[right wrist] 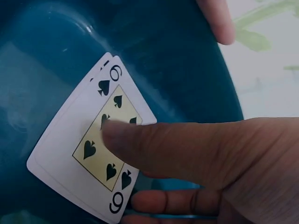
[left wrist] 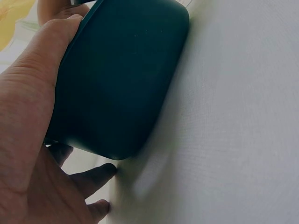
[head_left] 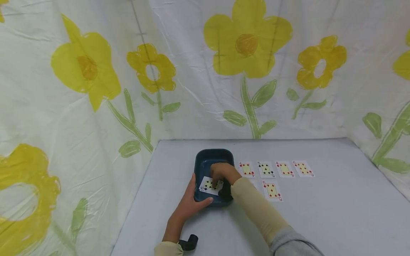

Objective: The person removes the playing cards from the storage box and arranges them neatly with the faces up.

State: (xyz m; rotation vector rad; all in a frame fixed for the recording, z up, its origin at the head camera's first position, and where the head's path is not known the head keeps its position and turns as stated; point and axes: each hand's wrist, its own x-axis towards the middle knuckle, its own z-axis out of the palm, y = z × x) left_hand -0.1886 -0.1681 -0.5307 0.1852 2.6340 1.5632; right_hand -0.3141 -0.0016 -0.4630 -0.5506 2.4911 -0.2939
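A dark teal tray (head_left: 201, 164) stands on the table. My left hand (head_left: 188, 204) grips its near left corner, thumb at the near rim and fingers along the left side; the left wrist view shows the tray's outer wall (left wrist: 122, 84) beside the thumb. Reaching in from the right, my right hand (head_left: 225, 172) pinches a six of spades (right wrist: 70, 151) inside the tray. Its thumb (right wrist: 154, 144) presses on the card's face, while other fingers curl at the card's edge. The edge of another card shows behind the six.
Right of the tray, face-up cards lie in rows: a red four (head_left: 246, 170), a black five (head_left: 266, 169), another red four (head_left: 284, 169) and a six of diamonds (head_left: 303, 169). Below are a five of diamonds (head_left: 272, 191) and a card mostly behind the right sleeve. A flowered curtain (head_left: 192, 106) hangs behind.
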